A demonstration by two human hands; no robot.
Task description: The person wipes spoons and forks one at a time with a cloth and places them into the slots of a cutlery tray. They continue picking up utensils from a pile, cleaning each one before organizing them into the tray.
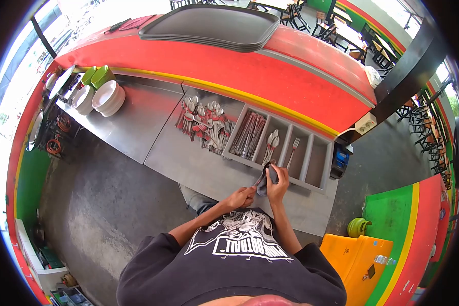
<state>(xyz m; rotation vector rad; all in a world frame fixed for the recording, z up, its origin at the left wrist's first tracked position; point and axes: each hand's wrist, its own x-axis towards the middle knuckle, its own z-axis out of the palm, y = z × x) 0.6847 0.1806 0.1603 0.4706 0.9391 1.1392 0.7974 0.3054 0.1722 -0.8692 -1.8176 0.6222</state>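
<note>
Near the counter's front edge, my left hand [241, 198] is closed around something small and mostly hidden, with a thin reddish part near its fingertips. Just to its right, my right hand [277, 186] grips a dark cloth [262, 186], which reaches toward my left fingers. Beyond my hands lies a grey cutlery tray [305, 162]. Its compartments hold wrapped cutlery [248, 134], spoons [273, 144] and a fork [294, 149]; the rightmost shows nothing in it. Left of the tray is a loose pile of spoons and forks [209, 122].
Stacked white bowls [108, 98] and green containers [103, 76] stand at the counter's far left. Dark serving trays [209, 24] rest on the red ledge [311, 71]. A blue-black device [340, 160] sits right of the cutlery tray; an orange box [354, 260] is lower right.
</note>
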